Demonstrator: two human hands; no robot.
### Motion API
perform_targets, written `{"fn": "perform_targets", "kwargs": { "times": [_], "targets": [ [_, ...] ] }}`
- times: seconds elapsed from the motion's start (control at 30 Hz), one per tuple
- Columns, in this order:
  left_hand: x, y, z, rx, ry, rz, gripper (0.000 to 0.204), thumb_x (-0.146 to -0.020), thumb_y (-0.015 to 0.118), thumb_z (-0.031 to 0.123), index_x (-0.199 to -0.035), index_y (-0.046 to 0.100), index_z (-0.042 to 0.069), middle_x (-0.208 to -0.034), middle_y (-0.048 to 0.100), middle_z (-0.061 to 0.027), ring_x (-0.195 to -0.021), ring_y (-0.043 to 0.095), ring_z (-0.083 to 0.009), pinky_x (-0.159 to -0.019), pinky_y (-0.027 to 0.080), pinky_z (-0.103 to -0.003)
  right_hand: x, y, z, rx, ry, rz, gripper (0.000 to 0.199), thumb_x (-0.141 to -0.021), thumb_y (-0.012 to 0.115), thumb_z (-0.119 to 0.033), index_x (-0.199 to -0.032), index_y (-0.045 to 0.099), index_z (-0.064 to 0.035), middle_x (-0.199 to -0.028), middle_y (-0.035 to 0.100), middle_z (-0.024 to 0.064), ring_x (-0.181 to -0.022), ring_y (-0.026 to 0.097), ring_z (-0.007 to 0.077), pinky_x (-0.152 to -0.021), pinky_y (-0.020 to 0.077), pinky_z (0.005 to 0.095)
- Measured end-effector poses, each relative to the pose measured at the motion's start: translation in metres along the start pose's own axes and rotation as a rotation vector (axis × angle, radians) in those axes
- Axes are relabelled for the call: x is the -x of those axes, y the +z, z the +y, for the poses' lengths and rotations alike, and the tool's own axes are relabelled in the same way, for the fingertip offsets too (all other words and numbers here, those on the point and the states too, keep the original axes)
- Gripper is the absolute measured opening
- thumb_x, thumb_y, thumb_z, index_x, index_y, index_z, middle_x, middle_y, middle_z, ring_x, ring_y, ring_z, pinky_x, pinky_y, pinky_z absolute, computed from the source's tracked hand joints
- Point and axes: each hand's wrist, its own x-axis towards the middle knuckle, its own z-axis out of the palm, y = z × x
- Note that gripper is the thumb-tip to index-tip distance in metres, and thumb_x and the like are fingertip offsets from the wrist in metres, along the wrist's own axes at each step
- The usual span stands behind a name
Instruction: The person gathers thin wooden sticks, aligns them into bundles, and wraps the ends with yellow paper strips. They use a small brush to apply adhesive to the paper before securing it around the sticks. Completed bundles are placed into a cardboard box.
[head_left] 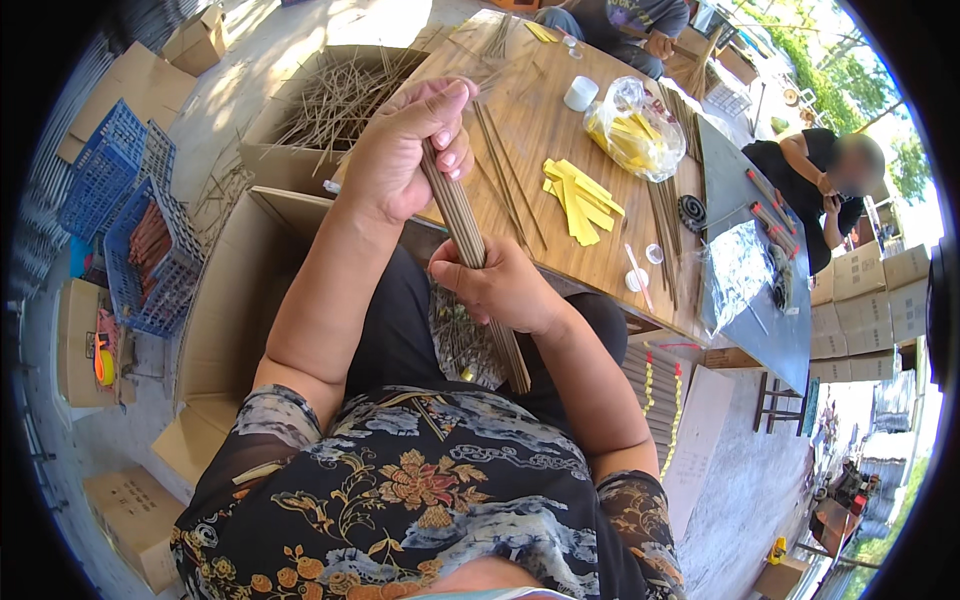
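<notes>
A bundle of thin brown sticks [455, 212] slants in front of my chest, its upper end leaning left and its lower end over my lap. My left hand [420, 145] is closed round the upper end, which its fingers partly hide. Lower down, my right hand [500, 285] wraps the middle of the same bundle, thumb across the front. Several loose sticks [510, 175] lie on the wooden table [505, 85] just beyond my hands. Flat yellow paper strips [575, 205] are piled to the right of them.
A cardboard box of loose sticks [335, 105] stands at the left. On the table are a plastic bag of yellow strips [637, 130] and a white cup [580, 93]. Blue crates [150, 270] stand farther left. Two people sit beyond the table, one in black [800, 165] at the right.
</notes>
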Motion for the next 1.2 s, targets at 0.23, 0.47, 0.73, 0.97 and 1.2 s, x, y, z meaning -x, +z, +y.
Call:
{"fn": "perform_targets", "kwargs": {
  "times": [0.23,0.47,0.73,0.97,1.2],
  "targets": [
    [-0.004,0.01,-0.016,-0.195,0.136,0.412,0.013,-0.083,0.058,0.017,-0.084,0.055,0.004,-0.053,0.038,0.004,-0.041,0.036,-0.0069,-0.039,0.03,-0.022,-0.014,-0.005,0.025,0.205,-0.15,0.245,0.012,-0.083,0.054,-0.014,-0.081,0.052,-0.0018,-0.058,0.046,-0.0023,-0.046,0.042,0.0053,-0.043,0.0366,0.0217],
    [-0.001,0.007,-0.015,-0.087,0.089,0.219,0.011,-0.084,0.057,0.017,-0.086,0.055,0.006,-0.052,0.038,0.0044,-0.039,0.035,-0.0059,-0.038,0.03,-0.021,-0.007,-0.012,0.019,0.124,-0.016,0.098,0.015,-0.082,0.058,-0.017,-0.082,0.054,-0.0025,-0.059,0.047,-0.0028,-0.049,0.044,0.0049,-0.045,0.0375,0.0201],
    [0.008,0.02,-0.027,-0.085,0.039,0.141,0.012,-0.085,0.055,0.016,-0.09,0.055,0.005,-0.051,0.037,0.0042,-0.038,0.033,-0.006,-0.036,0.029,-0.021,-0.006,-0.007,-0.008,0.046,-0.027,0.084,0.012,-0.082,0.057,-0.012,-0.082,0.052,-0.0017,-0.065,0.05,0.0003,-0.06,0.047,0.0067,-0.054,0.0402,0.0231],
    [0.003,0.016,-0.008,0.074,0.205,-0.034,0.043,-0.091,0.04,0.037,-0.111,0.048,0.001,-0.077,0.057,-0.0092,-0.069,0.056,-0.0183,-0.068,0.047,-0.032,-0.008,-0.001,0.007,0.192,-0.308,0.311,0.013,-0.083,0.055,-0.013,-0.085,0.054,-0.0007,-0.065,0.052,-0.0011,-0.059,0.047,0.0045,-0.052,0.0405,0.0233],
    [0.032,0.012,-0.035,-0.357,0.307,0.023,0.052,-0.087,0.05,0.032,-0.123,0.034,-0.003,-0.108,0.053,-0.0187,-0.101,0.053,-0.0299,-0.092,0.041,-0.041,-0.009,0.0,0.01,0.581,-0.381,0.601,0.022,-0.074,0.058,-0.009,-0.093,0.052,-0.0003,-0.073,0.058,0.0224,-0.072,0.057,0.0397,-0.062,0.0458,0.0403]
  ]
}}
